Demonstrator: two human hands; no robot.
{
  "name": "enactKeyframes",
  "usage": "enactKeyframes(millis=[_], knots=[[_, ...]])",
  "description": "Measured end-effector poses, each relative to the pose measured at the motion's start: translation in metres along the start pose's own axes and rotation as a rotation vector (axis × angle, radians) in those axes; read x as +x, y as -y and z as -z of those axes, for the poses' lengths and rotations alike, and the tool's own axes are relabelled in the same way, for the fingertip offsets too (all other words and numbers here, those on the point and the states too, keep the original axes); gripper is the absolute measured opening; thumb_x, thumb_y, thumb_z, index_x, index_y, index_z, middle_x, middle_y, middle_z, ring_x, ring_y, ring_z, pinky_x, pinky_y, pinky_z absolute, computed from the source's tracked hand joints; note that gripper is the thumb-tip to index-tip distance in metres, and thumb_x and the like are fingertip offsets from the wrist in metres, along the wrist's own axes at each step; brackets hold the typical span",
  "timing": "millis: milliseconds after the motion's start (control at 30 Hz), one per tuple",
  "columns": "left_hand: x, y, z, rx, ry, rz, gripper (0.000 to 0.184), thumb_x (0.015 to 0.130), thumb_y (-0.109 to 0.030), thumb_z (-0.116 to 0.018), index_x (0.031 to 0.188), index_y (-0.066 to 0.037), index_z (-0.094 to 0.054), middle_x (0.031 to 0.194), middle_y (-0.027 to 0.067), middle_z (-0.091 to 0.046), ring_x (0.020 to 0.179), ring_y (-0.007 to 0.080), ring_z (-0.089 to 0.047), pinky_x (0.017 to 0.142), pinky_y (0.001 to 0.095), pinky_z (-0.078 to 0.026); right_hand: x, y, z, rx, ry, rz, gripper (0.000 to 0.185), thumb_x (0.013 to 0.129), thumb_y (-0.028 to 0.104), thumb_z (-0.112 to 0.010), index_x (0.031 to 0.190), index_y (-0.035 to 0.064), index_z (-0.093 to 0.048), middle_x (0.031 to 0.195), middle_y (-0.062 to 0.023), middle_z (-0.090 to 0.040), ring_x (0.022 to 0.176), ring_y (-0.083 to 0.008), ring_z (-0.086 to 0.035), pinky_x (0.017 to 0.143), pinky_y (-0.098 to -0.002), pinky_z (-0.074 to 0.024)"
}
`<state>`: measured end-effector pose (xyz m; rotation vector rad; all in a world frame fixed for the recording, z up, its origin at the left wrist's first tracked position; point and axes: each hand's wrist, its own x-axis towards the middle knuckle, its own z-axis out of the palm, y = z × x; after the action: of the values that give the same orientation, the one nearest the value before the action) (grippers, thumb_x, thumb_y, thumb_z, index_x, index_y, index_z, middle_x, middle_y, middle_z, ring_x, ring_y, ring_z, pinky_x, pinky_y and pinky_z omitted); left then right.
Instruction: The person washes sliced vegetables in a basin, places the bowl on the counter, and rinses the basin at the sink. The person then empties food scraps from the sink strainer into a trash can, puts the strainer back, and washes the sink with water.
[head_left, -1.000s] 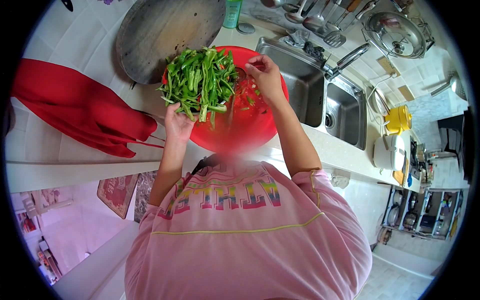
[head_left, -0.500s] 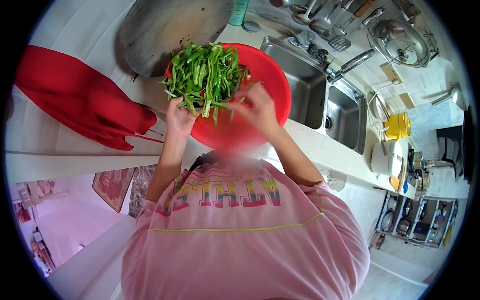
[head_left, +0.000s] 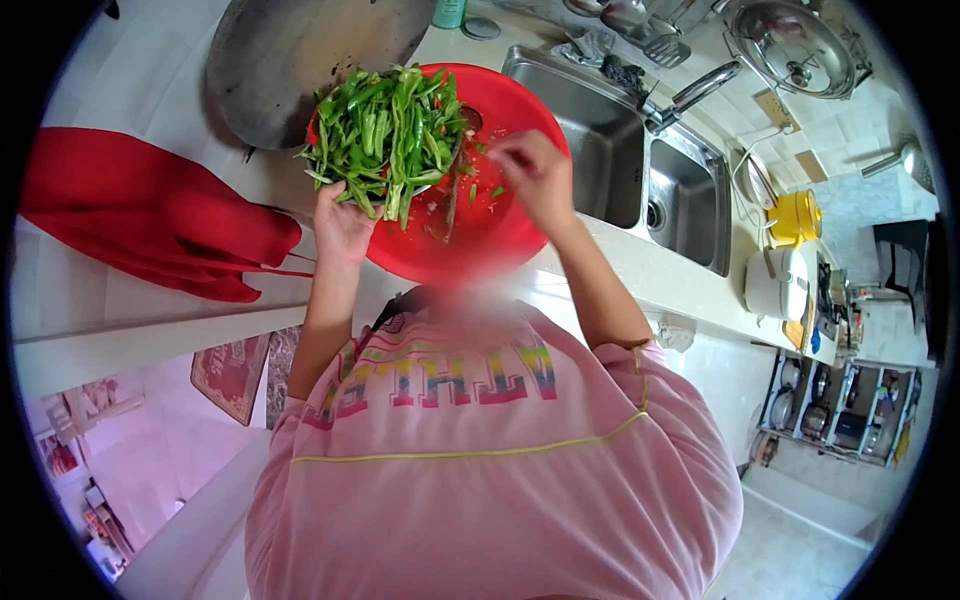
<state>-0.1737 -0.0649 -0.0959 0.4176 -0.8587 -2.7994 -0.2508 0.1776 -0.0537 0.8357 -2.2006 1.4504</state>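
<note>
Sliced green peppers [head_left: 385, 130], with a few red bits among them, are heaped in a bowl whose rim is almost fully hidden. My left hand [head_left: 342, 222] grips this bowl at its near edge, fingers beneath and thumb up by the peppers. Under and beside the bowl is a wide red basin [head_left: 530, 100], with scattered green and red scraps inside. A long, thin utensil [head_left: 452, 205] lies in the basin, its kind unclear. Over the basin's right part, my right hand [head_left: 540, 175] has its fingers bent together, pointing left; what they pinch, if anything, is too small to make out.
A large dark wok [head_left: 310, 70] stands behind the bowl. To the right are a double steel sink [head_left: 590, 140] with a faucet [head_left: 700, 90], a yellow pot [head_left: 797, 218] and a white rice cooker [head_left: 775, 282]. Red cloth [head_left: 160, 215] hangs at the left.
My right hand has moved away from the peppers to the right, over the basin. The camera view has shifted, and more of the basin's floor and the utensil now shows.
</note>
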Motion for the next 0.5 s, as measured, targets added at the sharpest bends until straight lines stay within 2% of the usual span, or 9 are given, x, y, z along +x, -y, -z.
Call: enactKeyframes(millis=[33, 100, 133, 233, 333, 433, 467, 500], knots=[[0.001, 0.0, 0.0, -0.022, 0.012, -0.005, 0.044, 0.072, -0.02, -0.053, 0.114, -0.011, -0.043, 0.111, 0.0069, -0.05, 0.101, 0.0246, -0.048, 0.084, 0.0437, -0.039, 0.001, -0.02, 0.006, 0.015, -0.046, -0.139, 0.01, 0.07, 0.003, -0.064, 0.079, 0.0031, -0.062, 0.078, -0.0111, -0.059, 0.07, -0.0207, -0.058, 0.062, -0.028, -0.0455], [0.004, 0.003, -0.001, -0.062, 0.038, -0.007, 0.043, 0.073, -0.02, -0.054, 0.113, -0.01, -0.044, 0.107, 0.0068, -0.052, 0.096, 0.0227, -0.051, 0.077, 0.0388, -0.043, 0.003, -0.049, 0.02, -0.212, 0.096, -0.196, 0.014, 0.07, 0.008, -0.064, 0.083, 0.0034, -0.062, 0.08, -0.0127, -0.06, 0.07, -0.0217, -0.058, 0.064, -0.029, -0.0456], [0.01, 0.002, 0.001, -0.107, 0.054, 0.023, 0.042, 0.072, -0.019, -0.054, 0.112, -0.009, -0.045, 0.107, 0.0071, -0.052, 0.097, 0.0236, -0.051, 0.082, 0.0408, -0.042, 0.002, -0.062, 0.023, -0.326, 0.167, -0.224, 0.016, 0.07, 0.011, -0.064, 0.085, 0.0035, -0.062, 0.081, -0.0135, -0.06, 0.07, -0.0222, -0.059, 0.064, -0.0294, -0.0457], [0.013, 0.002, -0.006, -0.098, 0.035, -0.021, 0.041, 0.072, -0.019, -0.054, 0.111, -0.009, -0.046, 0.107, 0.0077, -0.052, 0.099, 0.0243, -0.05, 0.085, 0.042, -0.041, -0.005, -0.1, 0.011, -0.282, 0.39, -0.261, 0.027, 0.069, 0.027, -0.064, 0.088, 0.0072, -0.063, 0.087, -0.0154, -0.061, 0.077, -0.031, -0.058, 0.068, -0.037, -0.0466], [0.03, -0.003, -0.002, -0.105, 0.09, -0.015, 0.039, 0.072, -0.018, -0.054, 0.109, -0.008, -0.047, 0.107, 0.0081, -0.052, 0.1, 0.0249, -0.049, 0.086, 0.0426, -0.041, -0.004, -0.101, -0.005, -0.49, 0.381, -0.019, 0.033, 0.069, 0.03, -0.063, 0.092, 0.0065, -0.06, 0.087, -0.0167, -0.061, 0.079, -0.0309, -0.059, 0.069, -0.0382, -0.0474], [0.041, -0.005, 0.001, -0.104, 0.113, -0.01, 0.038, 0.072, -0.017, -0.054, 0.109, -0.008, -0.047, 0.107, 0.008, -0.052, 0.1, 0.0242, -0.049, 0.085, 0.042, -0.041, 0.003, -0.066, -0.018, -0.685, 0.815, -0.437, 0.041, 0.069, 0.036, -0.062, 0.094, 0.0037, -0.058, 0.087, -0.0182, -0.06, 0.081, -0.0316, -0.058, 0.068, -0.0398, -0.0476], [0.042, -0.005, 0.0, -0.094, 0.111, -0.023, 0.038, 0.072, -0.017, -0.054, 0.109, -0.008, -0.047, 0.107, 0.008, -0.052, 0.1, 0.0241, -0.049, 0.085, 0.0419, -0.041, -0.001, -0.054, -0.024, -0.706, 0.906, -0.416, 0.033, 0.072, 0.03, -0.058, 0.087, 0.0004, -0.059, 0.083, -0.0191, -0.06, 0.081, -0.0319, -0.059, 0.067, -0.041, -0.0474], [0.044, -0.004, -0.001, -0.085, 0.109, -0.034, 0.038, 0.072, -0.017, -0.054, 0.109, -0.008, -0.047, 0.107, 0.0079, -0.052, 0.1, 0.0239, -0.049, 0.085, 0.0418, -0.041, -0.01, -0.065, -0.036, -0.652, 0.893, -0.327, 0.029, 0.071, 0.025, -0.058, 0.086, 0.0008, -0.059, 0.081, -0.0193, -0.06, 0.08, -0.0322, -0.058, 0.067, -0.0411, -0.0471]])
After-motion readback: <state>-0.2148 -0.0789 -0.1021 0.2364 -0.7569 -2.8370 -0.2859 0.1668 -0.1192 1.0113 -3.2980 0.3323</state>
